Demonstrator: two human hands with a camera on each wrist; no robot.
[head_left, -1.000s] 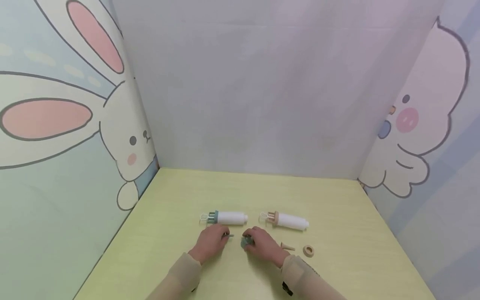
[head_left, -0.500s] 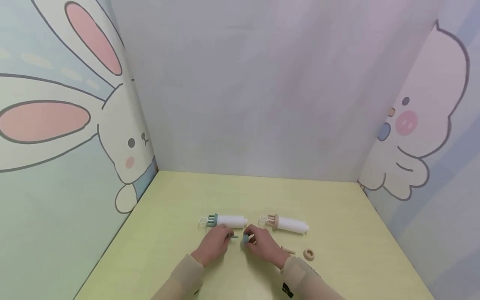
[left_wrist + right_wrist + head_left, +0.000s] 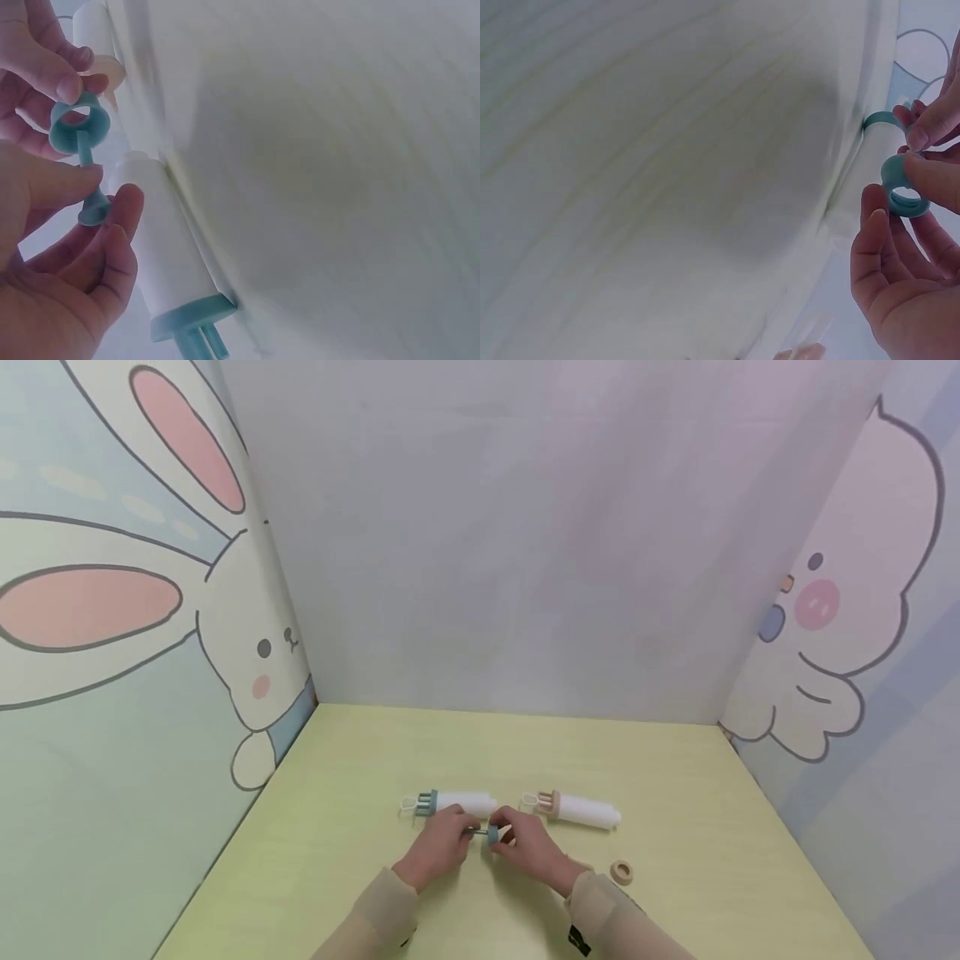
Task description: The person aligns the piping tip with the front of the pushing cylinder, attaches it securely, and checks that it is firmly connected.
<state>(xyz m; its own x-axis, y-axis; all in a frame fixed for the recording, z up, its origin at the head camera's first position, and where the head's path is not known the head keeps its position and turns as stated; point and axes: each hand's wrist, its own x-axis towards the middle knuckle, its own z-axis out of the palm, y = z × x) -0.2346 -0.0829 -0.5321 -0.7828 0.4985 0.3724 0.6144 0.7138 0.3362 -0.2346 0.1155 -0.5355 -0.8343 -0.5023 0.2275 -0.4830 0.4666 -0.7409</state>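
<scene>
While both hands worked close together above the tabletop (image 3: 480, 747), between its left and right edges, the left hand (image 3: 441, 842) pinched a teal nozzle (image 3: 94, 211) by thumb and fingers. Its flared end lay at the fingertips, and its narrow stem ran out beyond the thumb towards the right hand (image 3: 531, 847). That hand had thumb and fingers clamped on the outside of a teal ring (image 3: 66, 136), its opening left uncovered. The stem's tip overlapped the opening in the left wrist view; whether it touched the ring could not be made out. Just past the hands, on the side of the far edge, lay a white tube with a teal collar (image 3: 461, 803); a white tube with a tan collar (image 3: 587, 811) lay towards the right edge, and a tan ring (image 3: 615, 876) nearer the person.
</scene>
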